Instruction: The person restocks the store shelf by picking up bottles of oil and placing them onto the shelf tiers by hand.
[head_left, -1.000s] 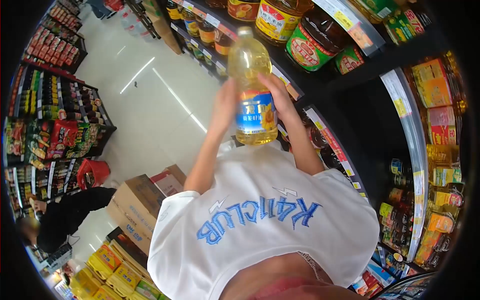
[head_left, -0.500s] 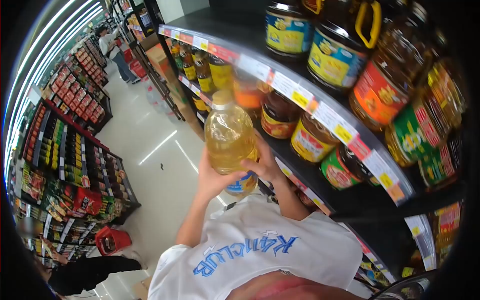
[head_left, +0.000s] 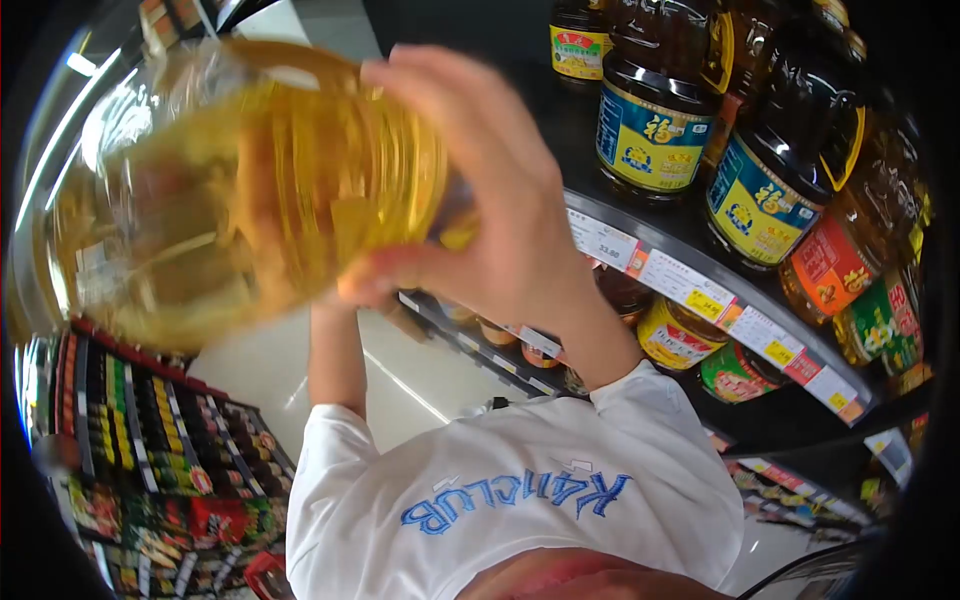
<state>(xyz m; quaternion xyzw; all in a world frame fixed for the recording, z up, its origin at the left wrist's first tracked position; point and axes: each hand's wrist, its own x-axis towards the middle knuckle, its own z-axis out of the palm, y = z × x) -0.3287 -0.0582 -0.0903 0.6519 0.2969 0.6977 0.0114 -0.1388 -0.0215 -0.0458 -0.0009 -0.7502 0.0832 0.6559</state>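
Note:
A large clear plastic bottle of golden cooking oil (head_left: 250, 200) is raised close to the camera and tilted onto its side. My right hand (head_left: 490, 200) is closed around its right end, thumb on the near side and fingers over the top. From below, my left forearm (head_left: 336, 360) reaches up behind the bottle. The left hand is mostly hidden there, its fingers showing only as faint shapes through the oil. Part of a blue label peeks out beside my right palm.
To the right, a black shelf holds several dark oil bottles (head_left: 655, 130) above a rail of price tags (head_left: 690, 285). More bottles (head_left: 680, 330) stand on the shelf below. Across the pale aisle floor (head_left: 300, 370) are racks of packaged goods (head_left: 150, 420).
The oil bottle has come up and left, much nearer the camera, and tipped from upright to sideways. My right hand has risen with it. The view has shifted toward the shelf.

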